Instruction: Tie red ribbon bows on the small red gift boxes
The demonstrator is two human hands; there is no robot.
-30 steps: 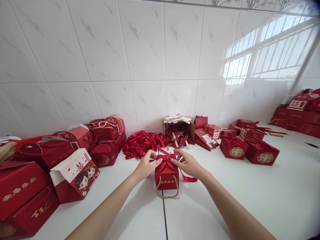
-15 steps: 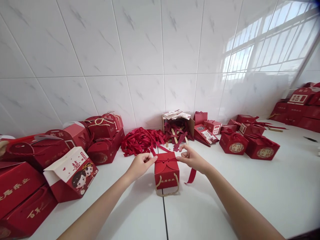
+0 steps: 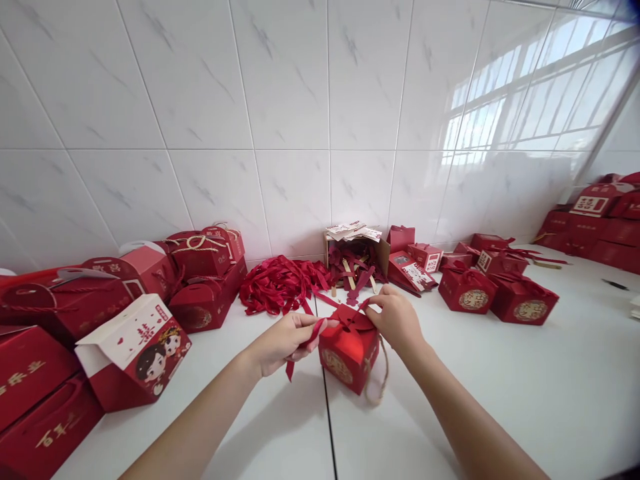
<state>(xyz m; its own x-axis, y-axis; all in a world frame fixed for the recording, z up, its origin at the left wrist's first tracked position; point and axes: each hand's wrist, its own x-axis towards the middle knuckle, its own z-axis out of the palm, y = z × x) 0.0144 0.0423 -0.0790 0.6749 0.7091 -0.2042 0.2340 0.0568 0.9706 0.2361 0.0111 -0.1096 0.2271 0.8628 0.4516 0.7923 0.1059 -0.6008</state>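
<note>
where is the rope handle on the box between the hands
In the head view, the rope handle is at the right of the red box, below the right hand.

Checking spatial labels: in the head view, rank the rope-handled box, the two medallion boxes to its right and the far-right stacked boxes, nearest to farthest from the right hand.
1. Rope-handled box: left of the right hand.
2. Medallion boxes: to its right.
3. Stacked boxes: far right.
</note>
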